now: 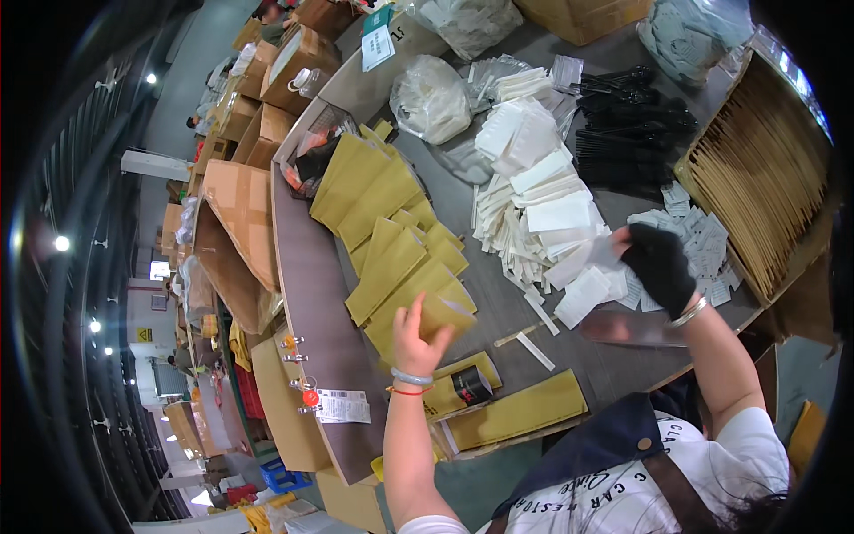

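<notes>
My left hand (pixel 416 341), with a grey bangle and a red string at the wrist, is over the near end of a spread of yellow-brown envelopes (pixel 374 191). Its thumb and fingers are apart, close to one envelope's open end. My right hand (pixel 660 267) wears a black glove with bare fingertips. Those fingertips pinch a thin whitish packet (pixel 605 253), blurred, at the right edge of a heap of white packets (pixel 559 216). Beneath the right hand lie small printed slips (pixel 703 245).
Black plastic utensils (pixel 633 125) lie beyond the white heap. A carton of upright brown cardboard pieces (pixel 756 169) stands right. Clear plastic bags (pixel 431 98) sit at the back. A black roll (pixel 471 384) and another yellow envelope (pixel 520 411) are by the near edge; a wire basket (pixel 307 165) is left.
</notes>
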The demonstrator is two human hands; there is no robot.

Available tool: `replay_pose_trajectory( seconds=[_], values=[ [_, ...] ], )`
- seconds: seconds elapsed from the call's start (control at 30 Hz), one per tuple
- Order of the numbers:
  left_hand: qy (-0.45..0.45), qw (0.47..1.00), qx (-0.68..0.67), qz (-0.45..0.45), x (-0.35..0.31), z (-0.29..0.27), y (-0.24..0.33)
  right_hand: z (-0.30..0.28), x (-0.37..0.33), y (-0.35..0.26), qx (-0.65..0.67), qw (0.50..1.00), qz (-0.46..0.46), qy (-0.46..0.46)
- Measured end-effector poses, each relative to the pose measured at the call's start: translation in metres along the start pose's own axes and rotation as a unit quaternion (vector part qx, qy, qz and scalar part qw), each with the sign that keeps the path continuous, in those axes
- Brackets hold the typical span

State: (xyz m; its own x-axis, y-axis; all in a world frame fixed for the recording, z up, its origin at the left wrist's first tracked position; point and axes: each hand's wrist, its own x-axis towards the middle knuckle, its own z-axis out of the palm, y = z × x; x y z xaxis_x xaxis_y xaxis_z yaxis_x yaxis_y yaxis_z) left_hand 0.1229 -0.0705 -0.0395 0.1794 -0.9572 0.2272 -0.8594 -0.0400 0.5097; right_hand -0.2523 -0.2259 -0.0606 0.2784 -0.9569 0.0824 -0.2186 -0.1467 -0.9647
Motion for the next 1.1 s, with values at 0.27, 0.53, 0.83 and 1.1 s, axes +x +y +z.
replay_pose_trajectory(
  seconds=[0.27,0.53,0.83,1.1],
  values=[
    [-0.047,0.977,0.158,0.134,0.004,0.005,0.063,0.07,-0.016,-0.078,0.063,0.99,-0.09,-0.091],
    [-0.036,0.99,0.078,0.113,0.001,-0.018,0.088,0.072,-0.023,-0.105,0.06,0.985,-0.142,-0.078],
    [-0.064,0.99,0.018,0.126,0.001,-0.02,0.104,0.072,-0.027,-0.112,-0.003,0.96,-0.233,-0.156],
    [-0.083,0.987,0.027,0.132,-0.001,-0.017,0.111,0.072,-0.026,-0.106,0.015,0.955,-0.183,-0.235]
  ],
)
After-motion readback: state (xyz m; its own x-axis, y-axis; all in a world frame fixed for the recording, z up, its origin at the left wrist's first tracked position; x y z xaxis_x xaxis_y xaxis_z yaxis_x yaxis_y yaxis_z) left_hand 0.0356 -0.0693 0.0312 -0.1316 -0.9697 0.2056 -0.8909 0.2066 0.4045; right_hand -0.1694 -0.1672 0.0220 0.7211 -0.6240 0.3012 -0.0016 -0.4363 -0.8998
